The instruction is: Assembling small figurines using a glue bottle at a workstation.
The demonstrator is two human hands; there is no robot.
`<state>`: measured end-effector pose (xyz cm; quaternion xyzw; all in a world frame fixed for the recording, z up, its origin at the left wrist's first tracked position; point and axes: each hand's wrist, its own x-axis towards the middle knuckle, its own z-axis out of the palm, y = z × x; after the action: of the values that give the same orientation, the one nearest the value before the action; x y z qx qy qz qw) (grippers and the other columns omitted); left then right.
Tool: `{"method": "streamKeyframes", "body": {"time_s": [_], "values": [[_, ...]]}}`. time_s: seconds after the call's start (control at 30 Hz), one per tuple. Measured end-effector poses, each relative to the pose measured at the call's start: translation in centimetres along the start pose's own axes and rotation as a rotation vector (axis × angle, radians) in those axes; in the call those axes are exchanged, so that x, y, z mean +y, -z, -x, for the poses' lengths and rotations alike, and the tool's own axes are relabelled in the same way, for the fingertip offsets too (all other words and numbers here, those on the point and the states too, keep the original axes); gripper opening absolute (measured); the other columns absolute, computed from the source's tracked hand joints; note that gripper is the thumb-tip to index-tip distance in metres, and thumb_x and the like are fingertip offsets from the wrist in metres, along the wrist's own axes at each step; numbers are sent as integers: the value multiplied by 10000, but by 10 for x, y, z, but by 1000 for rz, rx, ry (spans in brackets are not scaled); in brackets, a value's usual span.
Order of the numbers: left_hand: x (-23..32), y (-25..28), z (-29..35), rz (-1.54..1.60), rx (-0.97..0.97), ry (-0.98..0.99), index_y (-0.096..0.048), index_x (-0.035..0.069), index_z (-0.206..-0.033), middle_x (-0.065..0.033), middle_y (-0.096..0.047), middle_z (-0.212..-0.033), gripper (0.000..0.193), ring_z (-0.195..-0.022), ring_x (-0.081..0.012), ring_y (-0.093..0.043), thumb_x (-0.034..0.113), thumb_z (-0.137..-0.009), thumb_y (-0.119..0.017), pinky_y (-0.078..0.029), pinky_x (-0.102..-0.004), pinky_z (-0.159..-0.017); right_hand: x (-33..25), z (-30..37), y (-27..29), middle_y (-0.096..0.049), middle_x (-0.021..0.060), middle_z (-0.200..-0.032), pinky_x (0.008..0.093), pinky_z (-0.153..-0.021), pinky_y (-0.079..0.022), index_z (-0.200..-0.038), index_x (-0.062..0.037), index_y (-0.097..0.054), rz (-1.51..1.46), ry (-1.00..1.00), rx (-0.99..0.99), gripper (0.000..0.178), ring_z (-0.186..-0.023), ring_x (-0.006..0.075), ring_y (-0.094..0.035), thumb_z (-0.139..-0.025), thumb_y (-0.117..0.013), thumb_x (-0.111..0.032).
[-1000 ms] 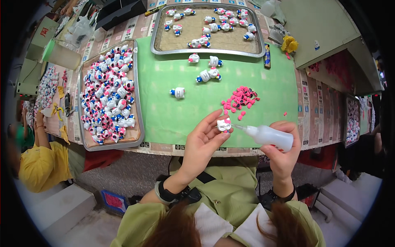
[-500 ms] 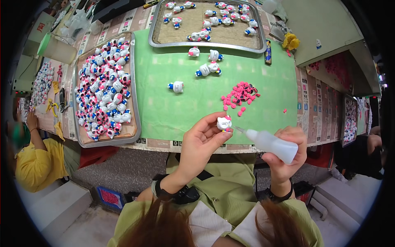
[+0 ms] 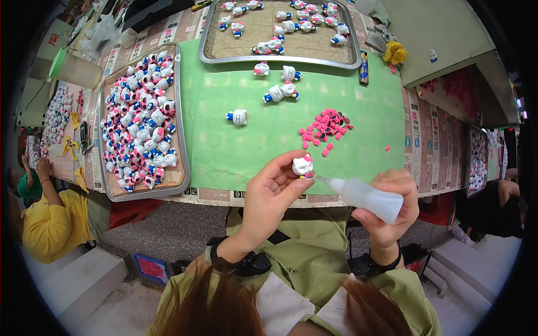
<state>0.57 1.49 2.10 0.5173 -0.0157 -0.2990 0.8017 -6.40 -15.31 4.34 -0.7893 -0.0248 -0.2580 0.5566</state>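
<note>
Between the thumb and fingers of my left hand [image 3: 273,187] is a small white cat figurine [image 3: 302,165] with a pink bow, held above the mat's near edge. My right hand [image 3: 392,204] grips a translucent white squeeze bottle [image 3: 367,197], tilted so its thin nozzle points left, right by the figurine's lower part. Whether the tip touches it I cannot tell. Just beyond lies a loose pile of small pink and dark pieces [image 3: 325,124]. Several similar figurines [image 3: 274,94] lie farther off on the green mat [image 3: 224,157].
At left stands a metal tray [image 3: 184,140] heaped with figurines; another tray [image 3: 280,60] at the back holds fewer. A marker-like tube [image 3: 363,68] and a yellow crumpled cloth [image 3: 395,53] are at back right, near a grey cabinet [image 3: 448,50]. A person in yellow [image 3: 59,224] works at far left.
The figurine has tipped slightly in my left fingers. The bottle's nozzle has shifted a little left and lower, staying close to the figurine's lower part.
</note>
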Motion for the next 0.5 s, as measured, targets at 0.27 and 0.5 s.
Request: {"method": "streamKeyframes", "body": {"time_s": [0.27,0.5], "values": [[-2,1,-3,144,-25,35,-405,-45,-1131,-140,-501,-1085,364,-967,-193,-533,-58,-781,-502,-437,-276,-831,0,1,1,-495,65,-778,243,-564,-376,-902,-13,-487,-32,-2,75,460,-640,135,-461,-561,-782,-106],[0,2,-1,157,-47,49,-399,-45,-1133,-120,-500,-1071,352,-995,-192,-521,-58,-794,-493,-423,-264,-848,1,1,-1,-490,64,-782,246,-561,-375,-897,-19,-490,-33,1,57,459,-638,135,-454,-556,-784,-107]]}}
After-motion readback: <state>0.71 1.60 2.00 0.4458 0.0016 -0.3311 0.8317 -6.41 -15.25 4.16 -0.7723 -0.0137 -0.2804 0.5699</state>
